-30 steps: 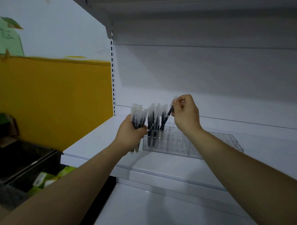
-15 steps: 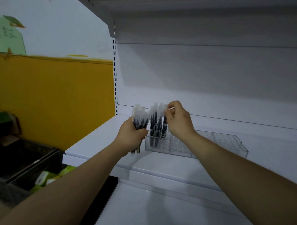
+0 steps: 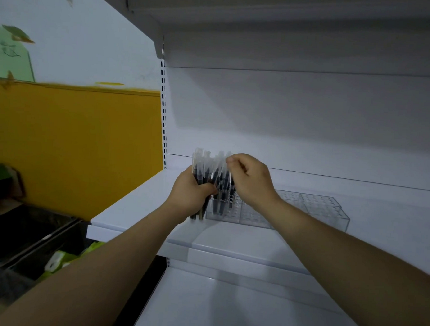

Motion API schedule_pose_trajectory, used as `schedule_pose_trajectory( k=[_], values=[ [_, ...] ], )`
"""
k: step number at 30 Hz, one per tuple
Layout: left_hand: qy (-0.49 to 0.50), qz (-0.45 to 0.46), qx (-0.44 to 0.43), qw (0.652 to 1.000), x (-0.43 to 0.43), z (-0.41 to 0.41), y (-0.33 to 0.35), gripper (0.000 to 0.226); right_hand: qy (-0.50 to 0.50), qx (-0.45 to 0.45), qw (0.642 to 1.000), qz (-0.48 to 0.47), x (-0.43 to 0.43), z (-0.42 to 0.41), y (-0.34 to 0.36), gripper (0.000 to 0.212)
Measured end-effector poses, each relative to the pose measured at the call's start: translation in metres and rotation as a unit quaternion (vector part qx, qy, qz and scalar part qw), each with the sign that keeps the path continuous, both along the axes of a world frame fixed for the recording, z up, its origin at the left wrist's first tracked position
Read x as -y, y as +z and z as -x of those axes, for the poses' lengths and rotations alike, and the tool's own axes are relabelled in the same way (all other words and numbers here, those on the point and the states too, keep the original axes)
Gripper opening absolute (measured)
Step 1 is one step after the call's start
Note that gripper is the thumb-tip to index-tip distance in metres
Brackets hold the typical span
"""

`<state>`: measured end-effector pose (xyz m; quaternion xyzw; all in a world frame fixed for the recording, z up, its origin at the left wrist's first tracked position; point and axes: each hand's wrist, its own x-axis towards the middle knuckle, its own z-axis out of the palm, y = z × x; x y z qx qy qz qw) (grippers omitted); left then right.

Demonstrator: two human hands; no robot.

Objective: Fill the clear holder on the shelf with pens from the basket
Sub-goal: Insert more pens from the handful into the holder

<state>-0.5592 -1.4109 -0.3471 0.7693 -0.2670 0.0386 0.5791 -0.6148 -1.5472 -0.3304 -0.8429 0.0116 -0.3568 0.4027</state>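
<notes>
Left hand [image 3: 191,195] clamps a bundle of slim black clear-capped pens [image 3: 201,173].
Right hand [image 3: 251,180] pinches one cap-top above the clear gridded plastic holder [image 3: 305,211] on the smooth white shelf [image 3: 138,204].

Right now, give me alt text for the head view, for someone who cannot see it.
The left hand grips a bundle of pens beside a clear holder on a white shelf, while the right hand pinches the top of a pen at the holder's left end. A few pens stand there; the rest looks empty.

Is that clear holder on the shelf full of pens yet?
No, mostly empty. A few pens stand upright at the left end of the holder; the other slots in view are bare.
</notes>
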Motion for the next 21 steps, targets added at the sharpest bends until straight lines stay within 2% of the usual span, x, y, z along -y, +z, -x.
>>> schedule_pose_trajectory(
  k=[5,8,13,16,21],
  values=[
    [-0.015,0.011,0.005,1.0,0.002,0.007,0.002,0.028,0.034,-0.057,0.998,-0.022,-0.001,0.001,0.001,0.012],
    [-0.024,0.011,0.005,1.0,0.002,0.009,0.001,0.027,0.036,-0.068,0.997,-0.031,0.0,0.002,0.004,0.017],
    [-0.011,0.008,-0.01,1.0,-0.005,0.002,-0.003,0.016,-0.001,0.021,0.986,-0.165,0.01,-0.001,0.022,0.012],
    [-0.007,0.003,-0.016,1.0,-0.008,0.001,-0.004,0.017,-0.028,0.045,0.989,-0.137,0.017,-0.001,0.028,0.008],
    [-0.013,-0.025,-0.016,0.999,-0.007,0.001,-0.006,0.016,-0.029,0.025,0.996,-0.078,0.014,-0.001,0.019,0.011]
  ],
)
